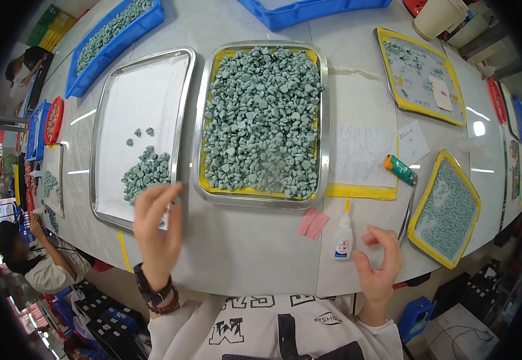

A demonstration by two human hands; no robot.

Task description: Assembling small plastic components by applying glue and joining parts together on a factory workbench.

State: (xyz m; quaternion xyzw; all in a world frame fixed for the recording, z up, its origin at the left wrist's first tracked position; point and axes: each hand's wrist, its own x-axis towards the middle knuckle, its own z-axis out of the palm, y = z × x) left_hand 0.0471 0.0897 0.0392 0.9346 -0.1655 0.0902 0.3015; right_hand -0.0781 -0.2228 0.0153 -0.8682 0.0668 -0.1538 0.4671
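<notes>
My left hand (158, 229) is over the near right corner of a metal tray lined with white (144, 96). Its fingers are bent and a little apart, and I make out nothing between them. Just beyond the fingertips is a small heap of grey-green stones (147, 171), with a few loose ones farther up the lining. My right hand (381, 261), fingers curved and thumb apart, is empty beside an upright-lying white glue bottle (343, 237) with a yellow nozzle. Between the hands, a second metal tray (261, 201) is heaped with grey-green stones (264, 120).
A pink cloth piece (313, 224) lies left of the bottle. Right of the heaped tray are a yellow-edged sheet (363, 191), a green-and-orange lighter-like object (400, 169) and two yellow-rimmed trays (450, 260). Blue bins (81, 87) stand at the back. Another person (51, 264) works at far left.
</notes>
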